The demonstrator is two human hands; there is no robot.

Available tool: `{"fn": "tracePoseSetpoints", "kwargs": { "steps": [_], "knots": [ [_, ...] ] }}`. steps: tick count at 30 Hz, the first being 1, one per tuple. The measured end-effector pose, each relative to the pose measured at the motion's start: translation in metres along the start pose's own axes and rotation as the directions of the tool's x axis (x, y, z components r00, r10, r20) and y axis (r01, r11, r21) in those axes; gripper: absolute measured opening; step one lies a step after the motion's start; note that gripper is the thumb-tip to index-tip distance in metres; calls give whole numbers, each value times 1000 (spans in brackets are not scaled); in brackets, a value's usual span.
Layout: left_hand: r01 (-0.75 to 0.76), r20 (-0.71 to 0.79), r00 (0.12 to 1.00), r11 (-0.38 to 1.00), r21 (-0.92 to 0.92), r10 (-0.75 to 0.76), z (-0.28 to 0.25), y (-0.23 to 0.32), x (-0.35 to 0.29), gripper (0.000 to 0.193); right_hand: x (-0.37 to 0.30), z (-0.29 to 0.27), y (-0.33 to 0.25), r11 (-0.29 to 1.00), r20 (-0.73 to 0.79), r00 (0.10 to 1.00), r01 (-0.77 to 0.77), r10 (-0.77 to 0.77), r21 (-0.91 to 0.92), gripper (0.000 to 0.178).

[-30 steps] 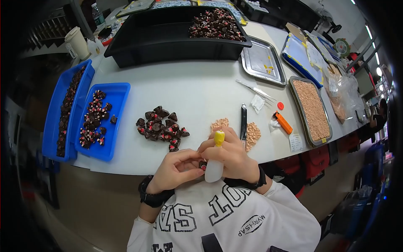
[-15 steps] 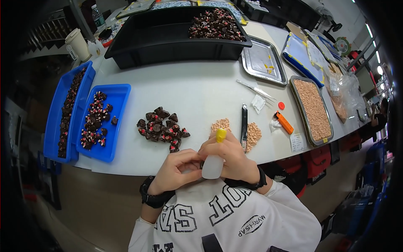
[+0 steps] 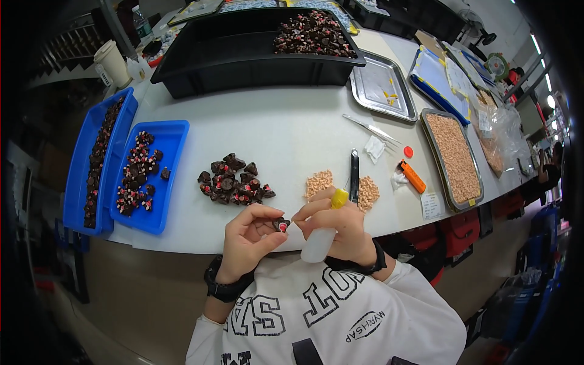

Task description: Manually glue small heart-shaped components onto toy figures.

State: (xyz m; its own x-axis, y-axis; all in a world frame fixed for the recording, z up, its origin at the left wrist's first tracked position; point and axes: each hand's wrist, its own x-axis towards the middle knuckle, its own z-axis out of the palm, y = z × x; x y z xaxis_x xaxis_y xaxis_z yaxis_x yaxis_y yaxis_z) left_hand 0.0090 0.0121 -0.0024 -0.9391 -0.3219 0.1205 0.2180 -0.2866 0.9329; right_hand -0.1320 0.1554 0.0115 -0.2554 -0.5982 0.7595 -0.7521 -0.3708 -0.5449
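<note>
My left hand (image 3: 244,242) pinches a small dark brown piece (image 3: 281,225) with a red-and-white centre between thumb and fingertips. Beside it, my right hand (image 3: 353,230) is closed around a translucent white squeeze bottle (image 3: 317,246). The bottle's yellow cap (image 3: 339,198) sticks up past the fingers, and its body slants toward me. Whether those right fingertips also pinch something small cannot be made out. Similar dark pieces lie in a loose pile (image 3: 229,184) beyond my left hand. Past my right hand are small beige bits (image 3: 319,182) and a second heap (image 3: 368,193).
A black cutter (image 3: 354,173) lies between the beige heaps. Tweezers (image 3: 370,127), an orange lighter (image 3: 412,177) and a tray of beige bits (image 3: 453,159) are at right. Blue trays (image 3: 174,143) hold dark pieces at left; a large black bin (image 3: 255,76) stands behind.
My hands have moved apart. The dark piece now shows at my left fingertips, and the bottle has shifted right and tilted in my right hand.
</note>
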Motion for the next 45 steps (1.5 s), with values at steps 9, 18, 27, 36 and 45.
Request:
{"fn": "tracePoseSetpoints", "kwargs": {
  "steps": [9,18,27,36,45],
  "knots": [
    [46,36,998,998,34,-47,2,0,0,36,-1,3,1,999,30,999,20,-19,-26,30],
    [83,-26,996,996,-22,-83,4,-2,1,48,-1,2,0,997,18,999,40,-39,-67,30],
    [109,-58,992,994,18,-108,9,2,2,53,2,-2,-5,1000,167,986,2,-2,5,21],
    [-52,-29,998,986,161,58,3,-4,2,33,-37,-113,-5,801,-214,917,-398,336,-447,19],
    [-28,65,998,985,172,17,2,1,4,32,-57,-102,-2,654,-195,848,-509,493,-561,22]
  ]
}}
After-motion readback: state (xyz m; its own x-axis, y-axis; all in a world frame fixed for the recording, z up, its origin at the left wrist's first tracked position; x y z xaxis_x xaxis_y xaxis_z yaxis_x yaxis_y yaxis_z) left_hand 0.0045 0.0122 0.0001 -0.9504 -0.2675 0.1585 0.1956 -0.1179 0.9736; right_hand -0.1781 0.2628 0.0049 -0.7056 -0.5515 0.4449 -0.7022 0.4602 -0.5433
